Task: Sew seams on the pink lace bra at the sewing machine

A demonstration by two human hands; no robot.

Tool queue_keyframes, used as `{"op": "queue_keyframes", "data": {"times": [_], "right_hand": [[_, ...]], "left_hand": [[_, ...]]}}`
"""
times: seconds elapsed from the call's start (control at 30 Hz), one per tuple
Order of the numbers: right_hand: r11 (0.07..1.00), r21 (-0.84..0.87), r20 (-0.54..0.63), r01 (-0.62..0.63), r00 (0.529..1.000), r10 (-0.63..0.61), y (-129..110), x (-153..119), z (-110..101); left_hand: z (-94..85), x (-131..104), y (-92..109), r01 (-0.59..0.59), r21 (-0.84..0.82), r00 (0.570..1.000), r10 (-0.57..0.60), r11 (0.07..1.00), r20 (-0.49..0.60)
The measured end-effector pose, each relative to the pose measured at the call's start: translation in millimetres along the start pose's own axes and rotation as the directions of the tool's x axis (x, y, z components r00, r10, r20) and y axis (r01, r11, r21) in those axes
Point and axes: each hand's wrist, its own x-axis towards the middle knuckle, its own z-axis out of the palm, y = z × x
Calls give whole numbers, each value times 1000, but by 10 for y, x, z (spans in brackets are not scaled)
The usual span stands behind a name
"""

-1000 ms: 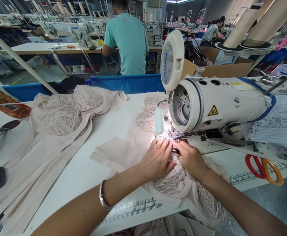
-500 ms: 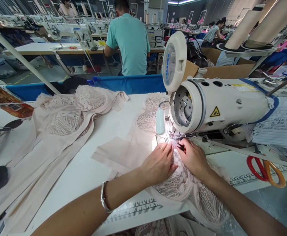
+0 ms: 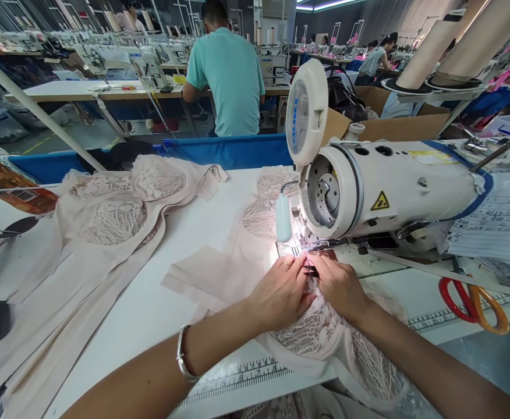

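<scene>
A pale pink lace bra (image 3: pixel 310 326) lies across the bed of a white sewing machine (image 3: pixel 412 183), its upper edge under the lit needle area. On its left side my left hand (image 3: pixel 281 291) presses and pinches the fabric close to the needle. My right hand (image 3: pixel 340 285) pinches the same edge from the right, its fingertips almost touching the left ones. Out of the right hand's grip juts a small black pointed tool (image 3: pixel 311 271); its body is hidden by the fingers. Sheer fabric and more lace cups (image 3: pixel 259 218) spread beyond the left hand.
More lace bras (image 3: pixel 115 215) lie piled on the left of the white table. Red and orange-handled scissors (image 3: pixel 473 305) rest at the right, near a printed ruler strip (image 3: pixel 237 375). Thread cones (image 3: pixel 429 52) stand behind the machine. A co-worker in a teal shirt (image 3: pixel 226 81) sits ahead, facing away.
My right hand has shifted slightly left, its fingertips closing in on the left hand's at the fabric edge. The black tool's tips now point left. My left hand stays nearly still.
</scene>
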Motion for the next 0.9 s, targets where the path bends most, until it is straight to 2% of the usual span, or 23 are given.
{"op": "queue_keyframes", "data": {"times": [0.13, 0.3, 0.9], "right_hand": [[999, -45, 47, -4, 999, 6, 9, -16, 26], [1000, -29, 27, 5, 1000, -5, 21, -15, 43], [995, 41, 61, -91, 994, 88, 5, -55, -7]], "left_hand": [[18, -16, -8, -12, 8, 999, 12, 1000, -29], [-11, -7, -21, -23, 20, 1000, 23, 1000, -8], [8, -22, -69, 49, -7, 999, -49, 999, -13]]}}
